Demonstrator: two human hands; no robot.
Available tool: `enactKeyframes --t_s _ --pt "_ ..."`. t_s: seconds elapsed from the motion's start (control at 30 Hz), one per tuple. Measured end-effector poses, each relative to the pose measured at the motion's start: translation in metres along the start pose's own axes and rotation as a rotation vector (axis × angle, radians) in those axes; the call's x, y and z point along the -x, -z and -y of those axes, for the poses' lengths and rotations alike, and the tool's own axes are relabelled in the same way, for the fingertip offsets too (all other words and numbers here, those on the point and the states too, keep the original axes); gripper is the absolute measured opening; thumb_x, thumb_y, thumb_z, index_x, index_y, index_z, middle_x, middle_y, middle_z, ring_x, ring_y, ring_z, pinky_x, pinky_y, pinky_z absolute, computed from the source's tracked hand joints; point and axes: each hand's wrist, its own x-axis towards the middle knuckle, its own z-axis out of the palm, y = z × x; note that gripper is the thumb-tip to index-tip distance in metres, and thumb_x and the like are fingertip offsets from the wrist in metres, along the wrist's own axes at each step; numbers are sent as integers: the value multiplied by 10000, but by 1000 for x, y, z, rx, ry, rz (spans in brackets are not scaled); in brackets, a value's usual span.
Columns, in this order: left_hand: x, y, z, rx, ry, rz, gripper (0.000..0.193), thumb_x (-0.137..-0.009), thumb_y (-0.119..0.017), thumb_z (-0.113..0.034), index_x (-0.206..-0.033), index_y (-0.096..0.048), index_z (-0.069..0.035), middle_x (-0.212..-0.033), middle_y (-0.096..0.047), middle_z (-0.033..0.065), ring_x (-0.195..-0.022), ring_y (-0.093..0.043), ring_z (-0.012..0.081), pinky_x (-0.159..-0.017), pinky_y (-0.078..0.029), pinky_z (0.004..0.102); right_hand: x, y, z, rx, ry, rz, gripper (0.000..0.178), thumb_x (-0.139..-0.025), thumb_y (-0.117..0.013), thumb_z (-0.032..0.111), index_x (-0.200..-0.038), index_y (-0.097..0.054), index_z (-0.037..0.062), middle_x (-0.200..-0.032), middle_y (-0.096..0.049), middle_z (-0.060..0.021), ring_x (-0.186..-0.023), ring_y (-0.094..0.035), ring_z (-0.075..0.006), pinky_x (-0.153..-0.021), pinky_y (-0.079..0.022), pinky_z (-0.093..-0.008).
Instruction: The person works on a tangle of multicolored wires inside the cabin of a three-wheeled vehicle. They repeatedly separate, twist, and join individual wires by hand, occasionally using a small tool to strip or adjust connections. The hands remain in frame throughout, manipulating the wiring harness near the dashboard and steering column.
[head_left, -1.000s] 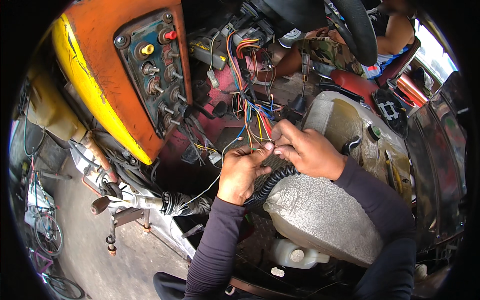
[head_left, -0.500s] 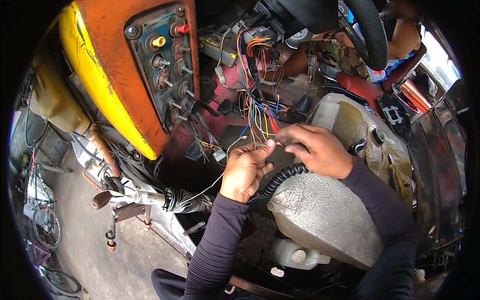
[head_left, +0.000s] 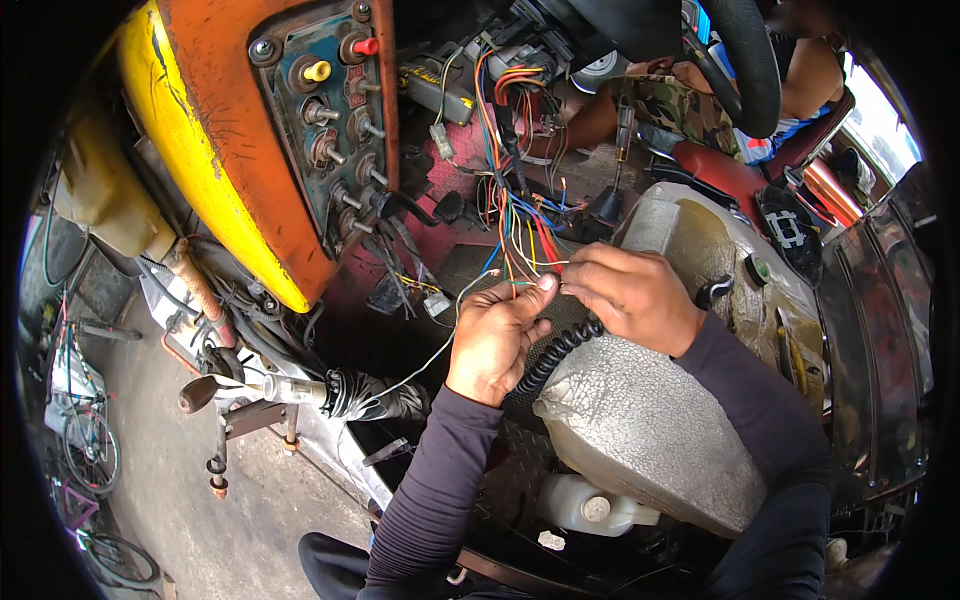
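Observation:
Both my hands meet over a bundle of loose coloured wires (head_left: 520, 215) that hangs down from the steering column. My left hand (head_left: 493, 337) pinches thin wires, a green one among them, between thumb and forefinger. Close against its thumb tip, my right hand (head_left: 635, 298) has its fingers closed on a wire end; the exact end is too small to make out. A pale thin wire (head_left: 425, 362) runs from my left hand down to the lower left. Below the hands lies a black coiled cable (head_left: 560, 355), beside a cracked silver-grey seat cover (head_left: 650, 425).
An orange and yellow panel (head_left: 225, 150) with toggle switches (head_left: 322, 150) stands at the left. Another person (head_left: 810, 85) sits at the upper right beyond the black steering wheel (head_left: 750, 70). A white plastic jug (head_left: 595, 505) is low in the middle; bicycles (head_left: 92, 450) stand far left.
My right hand's fingers have closed in toward the left thumb and curl more tightly at the wire. The left hand keeps its pinch, and the view has shifted slightly.

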Motion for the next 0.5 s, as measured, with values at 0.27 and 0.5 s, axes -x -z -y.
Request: enactKeyframes --t_s 0.27,0.5 --pt "-9 -2 19 -119 -228 67 92 -985 -760 -96 -1016 -766 -10 -877 -722 -5 -721 -616 61 -677 -511 212 -15 16 -12 -1051 -891 332 187 -968 -773 150 -899 -690 -3 -793 -656 -1 -717 -653 -122 -630 -516 -276" --pt "-7 1 8 -24 -122 -39 104 -1001 -747 -120 -1012 -760 -18 -883 -723 -7 -720 -629 67 -693 -533 244 -5 13 4 -82 -204 -14 221 -909 -771 113 -1113 -709 56 -1037 -690 -61 -908 -723 -217 -755 -582 -342"
